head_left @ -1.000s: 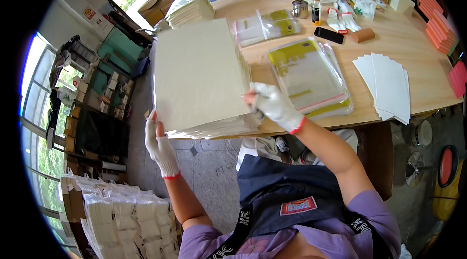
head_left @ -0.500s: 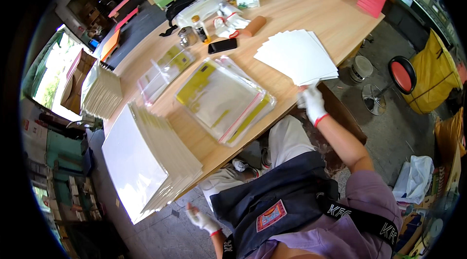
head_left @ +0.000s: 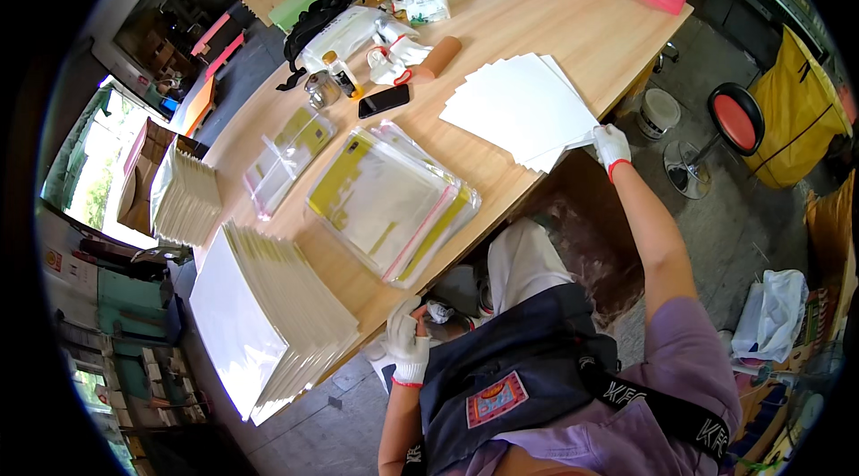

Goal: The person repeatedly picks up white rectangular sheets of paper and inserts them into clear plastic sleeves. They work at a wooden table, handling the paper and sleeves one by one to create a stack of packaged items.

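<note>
My right hand (head_left: pixel 612 147), in a white glove with a red cuff, pinches the near right corner of the fanned white sheets (head_left: pixel 519 109) at the table's edge. My left hand (head_left: pixel 407 344), gloved alike, hovers by the near table edge with nothing in it, its fingers loosely bent and apart. Just beyond it lies a pile of clear plastic sleeves (head_left: pixel 394 203) with yellow-green print. Left of that hand stands a thick stack of white sheets in clear sleeves (head_left: pixel 242 319), leaning over the table's edge.
More clear sleeves (head_left: pixel 288 158) lie farther left, near a black phone (head_left: pixel 385 101), a glass jar (head_left: pixel 321 89), a small bottle (head_left: pixel 340 73) and an orange-brown roll (head_left: pixel 438 58). An open brown box (head_left: pixel 591 208) sits below the table's edge. A red stool (head_left: pixel 735 118) stands right.
My left hand has risen from below the table to its near edge. My right hand has moved slightly up and right, onto the white sheets' corner. The view has shifted a little.
</note>
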Demonstrator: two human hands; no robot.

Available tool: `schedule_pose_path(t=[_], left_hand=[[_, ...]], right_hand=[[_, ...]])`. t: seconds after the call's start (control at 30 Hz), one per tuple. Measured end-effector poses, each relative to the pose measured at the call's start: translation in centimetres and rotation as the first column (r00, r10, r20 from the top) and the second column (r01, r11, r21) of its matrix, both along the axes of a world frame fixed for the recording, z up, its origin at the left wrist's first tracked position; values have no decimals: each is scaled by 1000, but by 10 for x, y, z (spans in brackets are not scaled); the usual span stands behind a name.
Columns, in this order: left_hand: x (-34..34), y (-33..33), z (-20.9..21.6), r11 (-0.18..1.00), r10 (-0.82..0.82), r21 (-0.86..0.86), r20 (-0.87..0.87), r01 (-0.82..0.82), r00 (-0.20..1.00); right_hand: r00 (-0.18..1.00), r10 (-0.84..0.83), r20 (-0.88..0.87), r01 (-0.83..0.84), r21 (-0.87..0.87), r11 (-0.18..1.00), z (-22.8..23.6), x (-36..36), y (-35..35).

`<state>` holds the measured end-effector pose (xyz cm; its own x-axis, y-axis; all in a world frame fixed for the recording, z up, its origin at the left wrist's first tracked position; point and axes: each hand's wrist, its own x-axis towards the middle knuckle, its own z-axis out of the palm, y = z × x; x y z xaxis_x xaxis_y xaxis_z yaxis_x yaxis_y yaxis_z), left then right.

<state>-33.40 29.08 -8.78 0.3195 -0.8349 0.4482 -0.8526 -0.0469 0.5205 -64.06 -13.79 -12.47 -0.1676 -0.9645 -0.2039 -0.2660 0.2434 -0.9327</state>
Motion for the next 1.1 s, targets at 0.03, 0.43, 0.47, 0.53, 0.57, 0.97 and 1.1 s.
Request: schedule_pose_path(t=[0.03, 0.43, 0.47, 0.53, 0.57, 0.97, 1.1], left_hand=[[2, -2, -2, 1000, -3, -5, 22, 3, 1000], [54, -118, 21, 866, 122, 442, 269, -235, 956], [56, -123, 22, 822, 136, 505, 276, -264, 952], [62, -124, 26, 809, 171, 483, 353, -336, 920], [67, -118, 27, 796, 195, 474, 388, -377, 901], [85, -88, 20, 892, 363, 251, 102, -377, 926], [97, -88, 24, 972, 183, 166, -95, -166, 979]], right_hand=[[998, 11, -60, -10, 7, 1000, 3, -2, 0], [820, 9, 573, -47, 51, 998, 7, 63, 3], [792, 61, 608, -67, -12, 998, 8, 67, 7], [725, 147, 673, -146, -59, 988, 20, 67, 21], [754, 151, 639, -179, -22, 984, 38, 68, 39], [501, 260, 825, -674, 183, 716, 58, 44, 197], [601, 71, 796, -465, 276, 841, 36, 63, 206]])
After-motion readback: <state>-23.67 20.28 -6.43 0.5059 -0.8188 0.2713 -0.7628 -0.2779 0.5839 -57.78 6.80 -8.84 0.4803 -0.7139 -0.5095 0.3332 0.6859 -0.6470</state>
